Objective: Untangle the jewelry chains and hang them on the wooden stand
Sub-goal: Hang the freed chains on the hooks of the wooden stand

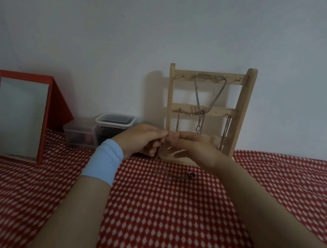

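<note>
The wooden stand (241, 102) rises at the back of the red patterned cloth, with silver chains (196, 93) draped over its top and middle bars. In front of its lower left corner my left hand (140, 139) and my right hand (192, 147) meet fingertip to fingertip, both pinching a thin chain (158, 166). That chain hangs down from my fingers to the cloth and ends at a small ring-shaped pendant (191, 175). My hands hide the stand's lower bar and part of its base.
A red-framed mirror (20, 117) leans at the left. Two clear plastic boxes (98, 131) stand behind my left hand by the wall. The red-and-white cloth (161, 220) covers the whole surface.
</note>
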`<move>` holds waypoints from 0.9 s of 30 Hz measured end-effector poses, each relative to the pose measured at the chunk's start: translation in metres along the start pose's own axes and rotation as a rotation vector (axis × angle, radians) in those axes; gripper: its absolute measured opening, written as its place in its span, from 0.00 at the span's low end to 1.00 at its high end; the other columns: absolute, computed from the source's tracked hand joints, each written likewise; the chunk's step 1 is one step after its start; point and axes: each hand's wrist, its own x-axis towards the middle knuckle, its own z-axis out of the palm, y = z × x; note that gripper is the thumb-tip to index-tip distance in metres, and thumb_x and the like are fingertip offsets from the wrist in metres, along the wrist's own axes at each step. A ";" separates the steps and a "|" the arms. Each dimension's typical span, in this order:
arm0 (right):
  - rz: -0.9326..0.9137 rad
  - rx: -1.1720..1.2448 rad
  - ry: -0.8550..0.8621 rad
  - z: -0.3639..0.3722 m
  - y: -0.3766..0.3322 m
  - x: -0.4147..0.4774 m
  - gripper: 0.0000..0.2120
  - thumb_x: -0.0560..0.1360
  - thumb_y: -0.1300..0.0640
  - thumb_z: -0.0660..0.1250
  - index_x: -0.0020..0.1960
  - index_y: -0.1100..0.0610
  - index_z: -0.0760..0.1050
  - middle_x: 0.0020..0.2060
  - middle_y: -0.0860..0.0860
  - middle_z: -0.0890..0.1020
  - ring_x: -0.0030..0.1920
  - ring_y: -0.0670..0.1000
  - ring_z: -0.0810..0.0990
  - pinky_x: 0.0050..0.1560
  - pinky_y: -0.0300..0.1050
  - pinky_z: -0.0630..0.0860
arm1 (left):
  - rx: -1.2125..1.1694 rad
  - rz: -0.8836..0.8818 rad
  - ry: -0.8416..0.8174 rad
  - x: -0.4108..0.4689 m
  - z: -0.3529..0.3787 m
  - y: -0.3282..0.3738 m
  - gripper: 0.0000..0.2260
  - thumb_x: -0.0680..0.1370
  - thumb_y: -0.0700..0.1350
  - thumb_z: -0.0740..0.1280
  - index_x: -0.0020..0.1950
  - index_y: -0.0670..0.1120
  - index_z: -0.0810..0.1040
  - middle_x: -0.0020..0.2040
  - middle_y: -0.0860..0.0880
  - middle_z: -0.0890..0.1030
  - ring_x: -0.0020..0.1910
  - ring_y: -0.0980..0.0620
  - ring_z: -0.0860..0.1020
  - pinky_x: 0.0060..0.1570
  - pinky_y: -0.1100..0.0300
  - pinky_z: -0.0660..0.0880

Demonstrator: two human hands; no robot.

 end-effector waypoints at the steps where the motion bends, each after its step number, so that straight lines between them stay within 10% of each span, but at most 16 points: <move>1: 0.003 -0.010 -0.011 0.001 0.001 0.000 0.12 0.81 0.53 0.68 0.58 0.59 0.82 0.54 0.57 0.86 0.57 0.57 0.83 0.62 0.52 0.78 | -0.004 0.009 -0.012 0.000 0.001 -0.001 0.15 0.81 0.50 0.65 0.36 0.46 0.78 0.29 0.50 0.72 0.28 0.52 0.71 0.32 0.60 0.72; 7: -0.029 0.201 0.064 0.002 -0.003 0.000 0.12 0.83 0.57 0.63 0.47 0.63 0.79 0.40 0.59 0.84 0.42 0.57 0.83 0.53 0.51 0.82 | 0.183 0.028 0.094 0.003 0.004 0.000 0.17 0.80 0.53 0.65 0.36 0.44 0.76 0.29 0.50 0.72 0.30 0.52 0.72 0.36 0.60 0.73; 10: 0.052 0.415 0.097 -0.005 -0.007 0.000 0.18 0.85 0.54 0.56 0.37 0.55 0.68 0.29 0.51 0.65 0.28 0.50 0.66 0.37 0.48 0.74 | 0.337 0.009 0.183 0.004 -0.007 -0.006 0.20 0.78 0.59 0.66 0.34 0.46 0.73 0.31 0.49 0.73 0.34 0.51 0.74 0.43 0.57 0.75; 13: 0.099 0.441 0.211 -0.016 -0.005 0.000 0.22 0.84 0.51 0.57 0.32 0.50 0.60 0.30 0.49 0.56 0.28 0.48 0.54 0.28 0.43 0.55 | -0.018 0.031 0.314 0.003 -0.013 -0.008 0.14 0.79 0.51 0.66 0.38 0.44 0.75 0.36 0.46 0.75 0.36 0.50 0.76 0.53 0.51 0.78; 18: 0.132 0.360 0.228 -0.023 -0.007 -0.006 0.23 0.84 0.48 0.60 0.31 0.49 0.60 0.27 0.47 0.60 0.27 0.48 0.56 0.27 0.42 0.57 | -0.868 0.220 0.196 -0.008 -0.010 0.012 0.18 0.81 0.50 0.61 0.31 0.49 0.66 0.29 0.51 0.69 0.28 0.52 0.70 0.37 0.56 0.75; 23: 0.075 0.237 0.138 -0.029 -0.016 -0.018 0.19 0.82 0.52 0.65 0.35 0.50 0.63 0.29 0.47 0.63 0.29 0.47 0.59 0.30 0.41 0.59 | -1.132 0.443 0.211 -0.020 -0.004 0.034 0.09 0.81 0.44 0.61 0.42 0.45 0.75 0.33 0.49 0.74 0.31 0.53 0.74 0.36 0.59 0.77; 27: -0.108 -0.013 0.184 -0.032 -0.033 -0.028 0.09 0.79 0.63 0.68 0.42 0.57 0.72 0.31 0.45 0.75 0.28 0.43 0.72 0.30 0.37 0.69 | -0.850 0.492 0.209 -0.022 0.007 0.049 0.08 0.83 0.39 0.58 0.56 0.45 0.76 0.45 0.44 0.82 0.47 0.46 0.83 0.50 0.49 0.81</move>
